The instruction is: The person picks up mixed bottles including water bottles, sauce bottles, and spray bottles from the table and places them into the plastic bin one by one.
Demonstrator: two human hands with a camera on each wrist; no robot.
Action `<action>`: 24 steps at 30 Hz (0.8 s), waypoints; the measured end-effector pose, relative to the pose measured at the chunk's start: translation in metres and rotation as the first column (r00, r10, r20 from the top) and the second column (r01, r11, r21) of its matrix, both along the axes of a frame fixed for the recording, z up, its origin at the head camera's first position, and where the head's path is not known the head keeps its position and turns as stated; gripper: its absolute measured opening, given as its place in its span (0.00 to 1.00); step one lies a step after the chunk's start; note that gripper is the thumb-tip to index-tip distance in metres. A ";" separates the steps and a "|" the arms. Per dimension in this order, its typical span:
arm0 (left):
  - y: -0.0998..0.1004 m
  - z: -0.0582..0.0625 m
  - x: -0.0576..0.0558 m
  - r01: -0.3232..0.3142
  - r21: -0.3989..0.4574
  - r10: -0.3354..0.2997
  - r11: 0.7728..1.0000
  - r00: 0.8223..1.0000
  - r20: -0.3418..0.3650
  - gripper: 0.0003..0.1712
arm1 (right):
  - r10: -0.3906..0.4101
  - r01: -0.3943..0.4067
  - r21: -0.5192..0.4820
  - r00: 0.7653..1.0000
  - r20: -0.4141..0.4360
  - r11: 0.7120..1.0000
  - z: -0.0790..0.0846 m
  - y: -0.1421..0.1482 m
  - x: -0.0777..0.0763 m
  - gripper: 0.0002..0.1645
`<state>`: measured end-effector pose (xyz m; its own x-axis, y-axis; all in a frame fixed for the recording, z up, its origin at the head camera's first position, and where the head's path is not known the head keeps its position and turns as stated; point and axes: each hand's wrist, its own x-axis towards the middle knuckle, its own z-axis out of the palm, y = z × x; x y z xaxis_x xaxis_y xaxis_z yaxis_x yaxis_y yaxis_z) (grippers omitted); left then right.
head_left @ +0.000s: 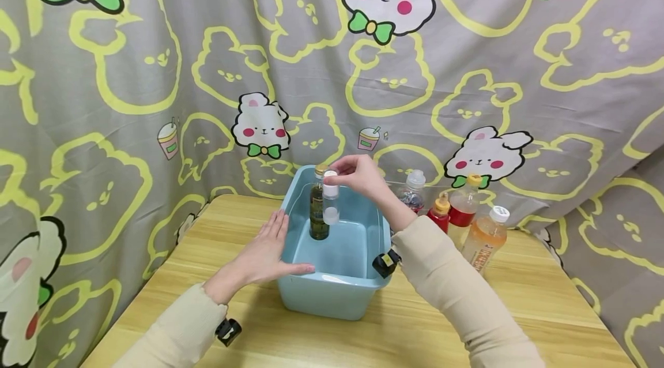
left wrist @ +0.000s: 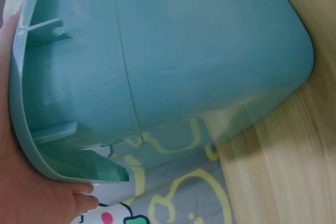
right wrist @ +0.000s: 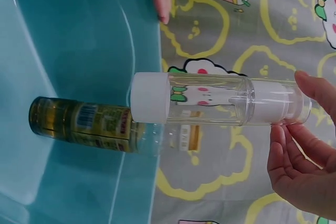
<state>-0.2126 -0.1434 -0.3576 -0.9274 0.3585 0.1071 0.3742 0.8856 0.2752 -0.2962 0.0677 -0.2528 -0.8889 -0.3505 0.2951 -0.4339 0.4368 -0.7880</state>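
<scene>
My right hand [head_left: 360, 175] pinches one end of a clear cylindrical bottle [head_left: 330, 203] with a white cap, held upright above the blue plastic bin [head_left: 332, 290]. In the right wrist view, thumb and fingertips grip the clear bottle [right wrist: 207, 98] by its transparent end over a white inner part; its other end is white. A dark-green glass bottle [head_left: 319, 212] with a gold cap and a label stands inside the bin, just left of the held one. My left hand [head_left: 264, 250] rests on the bin's left near rim, its fingers straight and its thumb along the front edge.
Right of the bin stand several bottles: a clear one [head_left: 413, 189], a red one with a yellow cap [head_left: 440, 212], one with red liquid or label [head_left: 463, 209], and an orange drink bottle [head_left: 485, 241]. The wooden table [head_left: 218, 229] meets a patterned curtain [head_left: 311, 68] behind.
</scene>
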 end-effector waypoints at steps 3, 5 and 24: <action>0.000 -0.001 -0.001 -0.003 0.001 0.003 1.000 1.000 0.004 0.70 | 0.000 0.000 0.014 1.000 0.004 1.000 -0.005 -0.006 -0.005 0.15; 0.000 -0.001 -0.001 -0.004 0.004 0.003 1.000 1.000 0.006 0.70 | -0.012 0.012 0.028 1.000 0.005 1.000 -0.009 -0.010 -0.009 0.15; 0.001 0.001 0.000 -0.013 -0.010 0.013 1.000 1.000 0.022 0.69 | -0.025 0.017 0.106 0.997 0.072 0.994 -0.044 -0.027 -0.030 0.17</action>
<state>-0.2131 -0.1426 -0.3567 -0.9341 0.3473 0.0829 0.3564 0.8929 0.2750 -0.3262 0.0402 -0.2963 -0.9141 -0.3572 0.1917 -0.3669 0.5277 -0.7661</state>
